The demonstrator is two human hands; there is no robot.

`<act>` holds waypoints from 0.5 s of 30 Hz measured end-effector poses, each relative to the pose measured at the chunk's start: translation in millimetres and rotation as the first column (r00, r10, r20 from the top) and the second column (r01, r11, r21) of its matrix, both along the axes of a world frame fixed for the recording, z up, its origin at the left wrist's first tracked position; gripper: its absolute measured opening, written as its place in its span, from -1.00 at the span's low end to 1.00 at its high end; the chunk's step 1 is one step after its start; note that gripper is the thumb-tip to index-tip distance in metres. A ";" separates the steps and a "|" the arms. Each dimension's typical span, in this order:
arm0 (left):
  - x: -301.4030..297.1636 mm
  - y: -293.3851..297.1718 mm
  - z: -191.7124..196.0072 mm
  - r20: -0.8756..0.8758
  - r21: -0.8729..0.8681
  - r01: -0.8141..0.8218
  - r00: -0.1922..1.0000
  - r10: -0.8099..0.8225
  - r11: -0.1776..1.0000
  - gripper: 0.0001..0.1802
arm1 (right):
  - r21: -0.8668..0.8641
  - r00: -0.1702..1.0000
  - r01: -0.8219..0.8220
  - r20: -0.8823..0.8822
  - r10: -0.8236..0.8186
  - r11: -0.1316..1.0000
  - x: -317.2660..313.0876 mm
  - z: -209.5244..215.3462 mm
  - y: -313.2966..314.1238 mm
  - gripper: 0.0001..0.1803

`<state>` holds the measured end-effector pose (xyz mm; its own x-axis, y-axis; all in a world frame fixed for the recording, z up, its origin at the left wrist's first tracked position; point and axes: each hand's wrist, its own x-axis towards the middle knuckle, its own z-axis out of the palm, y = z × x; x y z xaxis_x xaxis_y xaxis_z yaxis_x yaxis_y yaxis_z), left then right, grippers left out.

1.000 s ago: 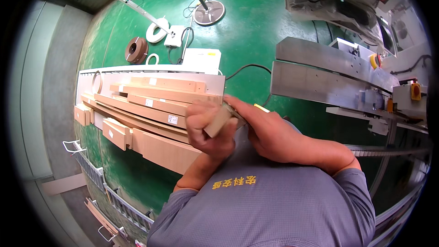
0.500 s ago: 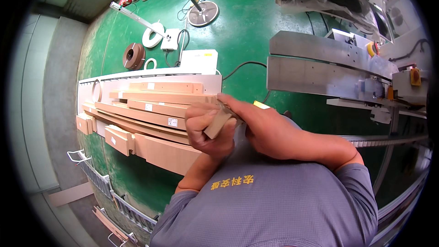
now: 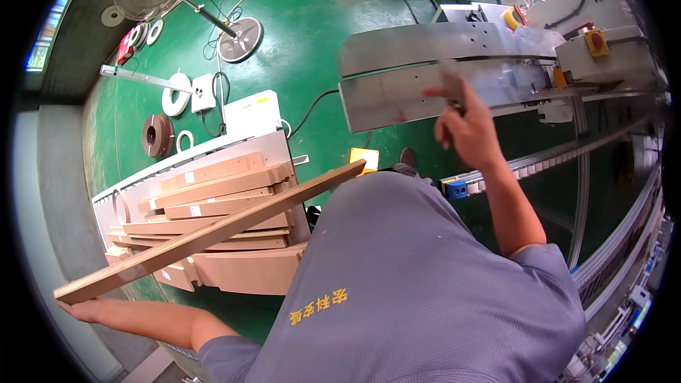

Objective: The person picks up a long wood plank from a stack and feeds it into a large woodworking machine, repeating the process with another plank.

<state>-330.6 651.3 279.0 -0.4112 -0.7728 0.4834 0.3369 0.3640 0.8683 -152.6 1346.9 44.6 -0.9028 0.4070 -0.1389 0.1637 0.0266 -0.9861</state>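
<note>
A long, narrow wooden board (image 3: 213, 232) slants across the view, from the far lower left up to the front of my body. My left hand (image 3: 81, 310), arm stretched out, grips its far left end from below; part of the fingers is hidden under the wood. The board's other end hangs close to my waist. On the right, my right hand (image 3: 467, 128) is raised in front of a grey metal machine table (image 3: 404, 92), away from the board. A small greyish thing (image 3: 452, 85), blurred by motion, is held in it, with one finger pointing out to the left.
Under the board, several wooden boards (image 3: 213, 170) with white labels lie stacked on a pale bench (image 3: 284, 149). A yellow box (image 3: 364, 159) is on the green floor near my feet. Brown banding rolls (image 3: 157, 135) and a standing fan (image 3: 240, 39) are beyond. A roller rail (image 3: 525, 163) runs at right.
My hands were together at a brown wooden end before my chest. The left has swung far out left with the long board; the right has moved right. The view has turned rightward.
</note>
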 end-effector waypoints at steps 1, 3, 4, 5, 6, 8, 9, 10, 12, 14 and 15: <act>-8.7 -41.1 -4.6 0.016 -0.034 -0.020 1.000 0.021 0.999 -0.40 | 0.007 0.998 0.066 0.006 -0.066 0.998 10.0 -6.2 14.1 -0.37; -32.5 -88.4 -37.5 0.041 -0.104 -0.047 0.998 0.051 0.993 -0.38 | -0.035 0.962 0.270 -0.028 -0.271 0.962 28.8 -26.3 35.9 -0.46; -41.5 -82.9 -62.5 0.110 0.001 -0.035 0.993 0.034 0.999 -0.37 | -0.150 0.935 0.348 -0.021 -0.355 0.925 37.4 -34.5 46.6 -0.49; -48.6 -74.8 -90.5 0.183 0.105 -0.029 0.983 0.010 0.994 -0.36 | -0.208 0.909 0.403 -0.023 -0.416 0.891 47.0 -43.7 56.2 -0.51; -61.8 -81.1 -118.9 0.220 0.209 -0.018 0.975 -0.029 0.978 -0.36 | -0.264 0.880 0.451 -0.025 -0.474 0.852 55.4 -51.4 63.1 -0.52; -84.8 -143.9 -185.7 0.208 0.358 0.078 0.965 -0.161 0.931 -0.39 | -0.267 0.849 0.507 -0.009 -0.528 0.820 65.1 -64.9 71.6 -0.54; -91.4 -177.9 -211.3 0.159 0.391 0.176 0.954 -0.255 0.904 -0.42 | -0.283 0.835 0.528 0.000 -0.551 0.801 69.8 -73.8 77.0 -0.54; -106.9 -163.8 -251.6 0.160 0.394 0.139 0.963 -0.216 0.909 -0.42 | -0.273 0.816 0.561 0.019 -0.578 0.782 73.9 -79.7 77.3 -0.55; -137.1 -112.2 -316.5 0.180 0.424 0.086 0.968 -0.177 0.902 -0.43 | -0.260 0.757 0.637 0.034 -0.652 0.726 80.3 -87.7 76.7 -0.54; -145.2 -39.8 -366.9 0.233 0.534 0.096 0.938 -0.255 0.840 -0.44 | -0.253 0.703 0.691 0.020 -0.711 0.677 83.2 -97.8 75.6 -0.52; -144.5 -1.3 -391.7 0.260 0.584 0.100 0.917 -0.303 0.805 -0.44 | -0.238 0.681 0.718 0.046 -0.731 0.654 82.0 -102.5 74.0 -0.50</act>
